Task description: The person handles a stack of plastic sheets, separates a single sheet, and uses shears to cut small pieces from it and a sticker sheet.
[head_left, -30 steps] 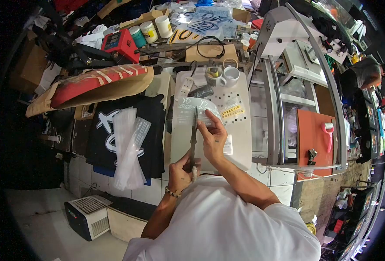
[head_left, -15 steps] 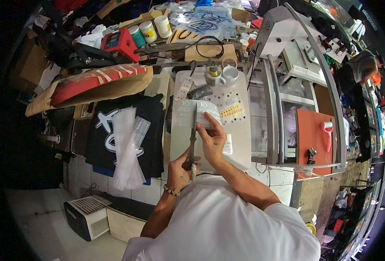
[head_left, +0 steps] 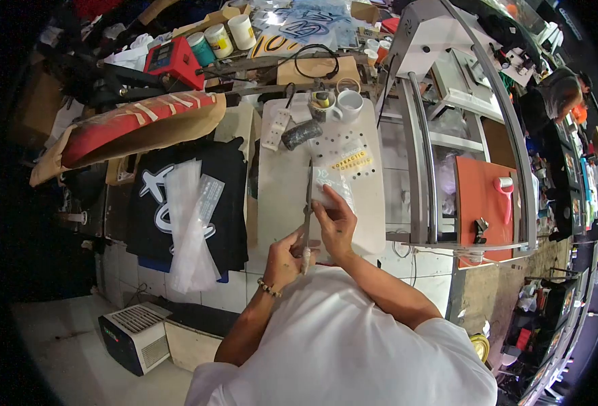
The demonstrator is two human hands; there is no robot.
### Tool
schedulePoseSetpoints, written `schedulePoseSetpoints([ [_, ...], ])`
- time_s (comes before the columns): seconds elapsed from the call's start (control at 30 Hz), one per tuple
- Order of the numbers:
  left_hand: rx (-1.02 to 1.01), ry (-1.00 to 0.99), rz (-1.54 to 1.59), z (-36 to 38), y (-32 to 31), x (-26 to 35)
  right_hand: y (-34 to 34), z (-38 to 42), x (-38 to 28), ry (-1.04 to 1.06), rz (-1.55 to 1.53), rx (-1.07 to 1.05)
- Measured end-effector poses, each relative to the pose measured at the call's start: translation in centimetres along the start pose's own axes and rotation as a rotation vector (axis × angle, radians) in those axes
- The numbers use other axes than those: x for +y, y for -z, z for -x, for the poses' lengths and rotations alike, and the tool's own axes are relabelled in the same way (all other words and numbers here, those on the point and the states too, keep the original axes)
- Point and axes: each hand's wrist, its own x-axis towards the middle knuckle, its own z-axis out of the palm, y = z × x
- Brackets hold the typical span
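- Evidently, the clear printed sheet [head_left: 328, 177] had shifted sides: half a second earlier it spread to both sides of the long dark scissors [head_left: 309, 196], and at this moment it showed only to their right, just ahead of the right hand [head_left: 337, 230].
- That right hand grasped the sheet, thumb and forefinger pinching its near part close beside the blades.
- Nearer the body than that pinch, the left hand [head_left: 284, 262], a beaded bracelet [head_left: 269, 288] at its wrist, was clasped around the scissors near their pale-bound end; the blades pointed away from the person, and how far they were parted could not be told.
- To the left of the blades, a stretch of the pale board [head_left: 279, 203] came into view where film had covered it.
- The change suggested that a cut had run through, or that the sheet had been turned; which one, and where the left portion went, could not be told.
- Beyond both grips, the dark wrapped roll [head_left: 301, 135] stood out whole, with a white mug [head_left: 350, 105] farther off and yellow lettering [head_left: 352, 161] just past the sheet.
- Well left of the grip, clear strips [head_left: 187, 223] lay across black fabric [head_left: 235, 183], as before, touched by neither hand.
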Motion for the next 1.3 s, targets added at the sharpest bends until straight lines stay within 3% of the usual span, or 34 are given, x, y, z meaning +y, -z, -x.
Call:
schedulePoseSetpoints([
  [0.2, -0.109, 0.118, 0.251, -1.3, -0.6, -3.7, 2.4, 0.5, 3.7, -0.007, 0.176, 0.003],
  [0.27, -0.148, 0.265, 0.295, -1.7, -0.8, -5.2, 2.9, 0.9, 5.1, -0.018, 0.238, -0.001],
  [0.47, -0.145, 0.418, 0.445, -2.5, -1.4, -10.0, 4.3, 1.5, 10.0, -0.114, 0.292, 0.021],
  [0.53, -0.152, 0.441, 0.439, -2.5, -1.5, -10.6, 5.2, 1.6, 10.2, -0.231, 0.484, -0.002],
  [0.67, -0.185, 0.47, 0.403, -1.7, -1.2, -9.9, 6.6, 1.6, 10.5, -0.236, 0.309, 0.047],
  [0.73, -0.209, 0.406, 0.395, -1.1, -0.8, -9.1, 7.4, 0.9, 8.5, -0.336, 0.211, 0.121],
  [0.8, -0.209, 0.339, 0.38, -0.4, 0.2, -8.1, 9.6, -0.2, 9.8, -0.308, 0.007, 0.156],
  [0.87, -0.227, 0.25, 0.12, -0.1, 0.9, -7.1, 10.8, -0.9, 8.3, -0.326, -0.013, 0.189],
  [0.93, -0.172, 0.176, 0.196, 0.1, 1.0, -8.4, 11.2, -1.5, 6.9, -0.225, 0.006, 0.188],
  [1.13, -0.195, 0.167, 0.105, 0.0, 1.7, -8.5, 10.8, -3.6, 3.8, -0.191, -0.261, 0.197],
  [1.17, -0.214, 0.101, 0.127, 0.1, 1.4, -9.0, 11.3, -4.3, 3.9, -0.199, -0.36, 0.154],
  [1.2, -0.234, 0.034, 0.147, -0.1, 1.2, -9.4, 9.3, -4.3, 1.5, -0.216, -0.366, 0.257],
  [1.23, -0.267, 0.011, 0.114, -0.6, 1.3, -9.9, 9.3, -4.8, 1.6, -0.178, -0.334, 0.203],
  [1.27, -0.271, 0.1, 0.327, -0.5, 1.0, -10.3, 9.7, -5.1, 1.7, -0.137, -0.301, 0.155],
  [1.3, -0.262, 0.032, 0.198, -0.2, 1.5, -8.9, 9.2, -5.4, 1.1, -0.132, -0.302, 0.134],
])
